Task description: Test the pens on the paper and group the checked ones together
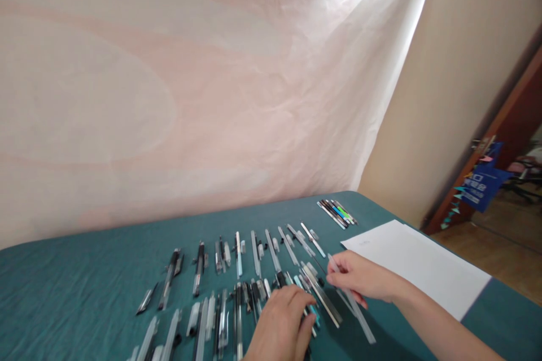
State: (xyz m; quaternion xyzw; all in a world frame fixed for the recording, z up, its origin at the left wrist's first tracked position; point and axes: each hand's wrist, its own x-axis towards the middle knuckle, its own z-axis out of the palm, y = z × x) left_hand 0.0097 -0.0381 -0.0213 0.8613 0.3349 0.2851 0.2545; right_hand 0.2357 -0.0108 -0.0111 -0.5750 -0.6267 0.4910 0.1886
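Note:
A translucent, empty-looking pen barrel (358, 313) slants through my right hand (355, 276), pinched between thumb and fingers above the table. Nearer the front, my left hand (282, 321) reaches over a cluster of pen parts, its fingers bent and its thumb apart from them. Light blue pen pieces (314, 316) show beside its thumb; what lies under the palm is hidden. Between the two hands rest slim barrels (326, 296) lying side by side. Behind them runs a row of clear barrels (273, 251), with caps and small parts alongside.
A dark green cloth (84, 276) covers the table. Black pens (169, 279) lie at the left, with more parts along the front. Colored refills or pens (337, 213) lie together at the back right, near white paper (406, 259). A pale curtain (190, 96) hangs behind.

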